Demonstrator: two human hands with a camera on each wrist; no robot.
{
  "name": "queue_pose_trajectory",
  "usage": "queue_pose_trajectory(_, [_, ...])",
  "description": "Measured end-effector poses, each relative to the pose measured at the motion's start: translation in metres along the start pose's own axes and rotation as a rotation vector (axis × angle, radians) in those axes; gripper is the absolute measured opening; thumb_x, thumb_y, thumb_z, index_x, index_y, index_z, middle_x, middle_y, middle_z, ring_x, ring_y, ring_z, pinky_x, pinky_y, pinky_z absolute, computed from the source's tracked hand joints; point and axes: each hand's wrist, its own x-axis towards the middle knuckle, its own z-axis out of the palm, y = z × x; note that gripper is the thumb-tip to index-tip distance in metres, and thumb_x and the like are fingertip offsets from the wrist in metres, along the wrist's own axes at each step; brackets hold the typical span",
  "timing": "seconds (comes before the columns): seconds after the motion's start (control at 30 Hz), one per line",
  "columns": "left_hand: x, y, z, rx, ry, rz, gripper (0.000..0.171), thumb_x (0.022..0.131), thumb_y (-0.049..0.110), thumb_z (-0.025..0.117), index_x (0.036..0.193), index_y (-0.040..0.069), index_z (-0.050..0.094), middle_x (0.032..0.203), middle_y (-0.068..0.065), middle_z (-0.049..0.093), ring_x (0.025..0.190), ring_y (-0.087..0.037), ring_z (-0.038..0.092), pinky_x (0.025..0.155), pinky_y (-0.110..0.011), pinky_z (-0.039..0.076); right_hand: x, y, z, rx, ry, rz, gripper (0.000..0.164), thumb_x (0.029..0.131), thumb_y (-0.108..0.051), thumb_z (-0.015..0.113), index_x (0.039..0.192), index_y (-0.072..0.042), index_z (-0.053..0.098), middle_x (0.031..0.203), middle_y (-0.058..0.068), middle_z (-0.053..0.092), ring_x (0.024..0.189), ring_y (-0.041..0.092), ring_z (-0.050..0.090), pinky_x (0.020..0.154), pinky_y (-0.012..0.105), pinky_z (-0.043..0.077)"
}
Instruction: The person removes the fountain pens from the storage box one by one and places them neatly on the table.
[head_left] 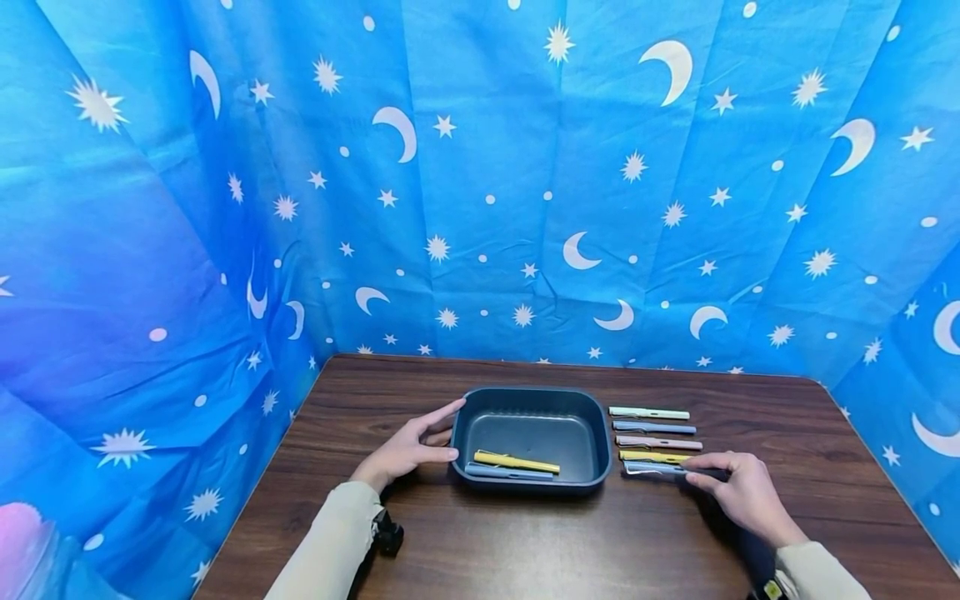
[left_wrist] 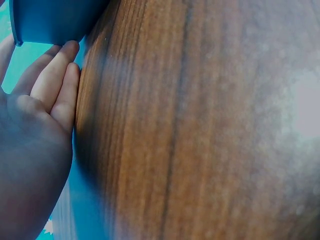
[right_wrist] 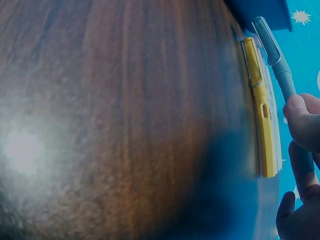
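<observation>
My right hand [head_left: 742, 492] pinches a light blue pen [right_wrist: 282, 70] with a wire clip between thumb and fingers. In the right wrist view this pen is held off the table, beside a yellow pen [right_wrist: 263, 115]. My left hand [head_left: 411, 446] touches the left side of a dark blue-grey rectangular tray [head_left: 606, 442], thumb and fingers spread along its edge. Inside the tray, near its front wall, lie a yellow pen [head_left: 517, 462] and a blue pen [head_left: 508, 472]. The left wrist view shows the fingers extended against the tray's wall [left_wrist: 55, 22].
Right of the tray, a mint green pen [head_left: 649, 412], a periwinkle pen [head_left: 655, 427] and a pink pen [head_left: 660, 442] lie in a row behind the yellow one. The brown wooden table [head_left: 525, 542] meets a blue star-and-moon curtain [head_left: 480, 183] at the back.
</observation>
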Motion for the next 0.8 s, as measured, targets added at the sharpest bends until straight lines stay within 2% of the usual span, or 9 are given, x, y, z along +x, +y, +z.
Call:
queue_pose_trajectory(0.37, [-0.0006, 0.0014, 0.0006, -0.004, 0.004, -0.007, 0.077, 0.100, 0.016, 0.074, 0.163, 0.039, 0.037, 0.172, 0.006, 0.030, 0.153, -0.033, 0.039, 0.123, -0.058, 0.032, -0.0035, 0.0049, 0.0043, -0.028, 0.015, -0.031, 0.019, 0.077, -0.010, 0.093, 0.087, -0.024, 0.085, 0.089, -0.005, 0.080, 0.089, 0.014, 0.075, 0.078, 0.036, 0.060])
queue_pose_trajectory(0.8, [-0.0006, 0.0016, 0.0000, 0.003, 0.005, -0.008, 0.076, 0.100, 0.016, 0.073, 0.163, 0.041, 0.037, 0.172, 0.007, 0.029, 0.153, -0.034, 0.039, 0.124, -0.060, 0.029, -0.0045, 0.0071, 0.0092, -0.030, -0.062, -0.007, 0.018, 0.080, -0.008, 0.091, 0.090, -0.022, 0.085, 0.093, -0.001, 0.080, 0.095, 0.031, 0.076, 0.083, 0.051, 0.060])
